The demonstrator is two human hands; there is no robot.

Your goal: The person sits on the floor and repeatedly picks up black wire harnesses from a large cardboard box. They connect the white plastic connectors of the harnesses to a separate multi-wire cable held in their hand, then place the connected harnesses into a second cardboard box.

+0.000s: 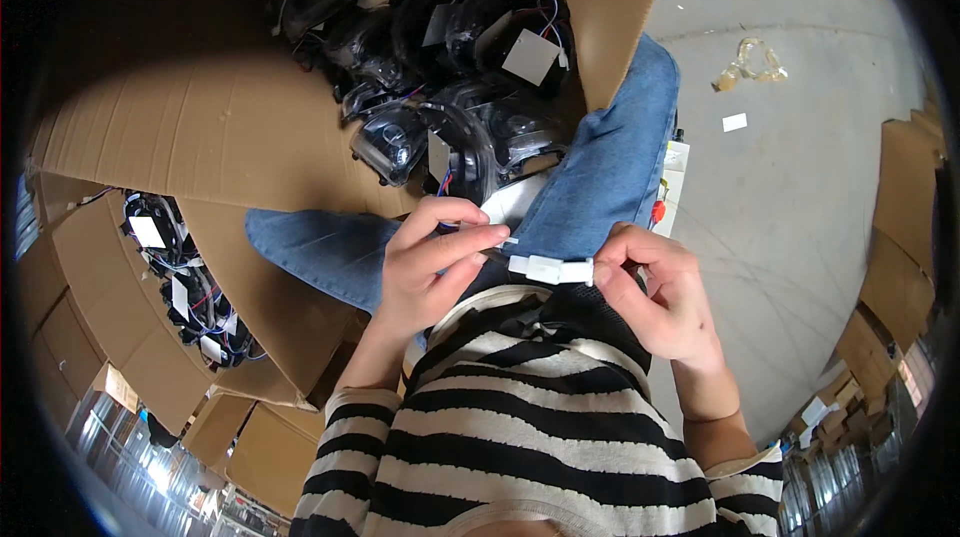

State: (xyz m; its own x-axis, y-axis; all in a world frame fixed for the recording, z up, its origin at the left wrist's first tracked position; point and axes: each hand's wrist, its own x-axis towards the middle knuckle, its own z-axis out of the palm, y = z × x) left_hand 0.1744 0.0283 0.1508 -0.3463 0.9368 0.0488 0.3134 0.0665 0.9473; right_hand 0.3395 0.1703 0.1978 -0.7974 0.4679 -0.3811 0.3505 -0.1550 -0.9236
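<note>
In front of my lap, my right hand (662, 289) pinches the right end of a white plastic wire connector (548, 269) between thumb and fingertips. Close by on the left, my left hand (428, 259) has its thumb and fingers drawn together. A thin white piece (511, 241) pokes out by its fingertips; what exactly they grip is too small to make out. Just beyond my hands, black lamp units (395, 142) with clear lenses, coloured wires and white cards fill a large cardboard box (200, 127).
My legs in blue jeans (610, 157) bend on either side of the box's near corner. Further left stands another carton (110, 257) of wired parts. On the grey floor (790, 187) lie a crumpled tape loop (762, 65) and a white card (735, 122). Cartons (900, 217) line the right side.
</note>
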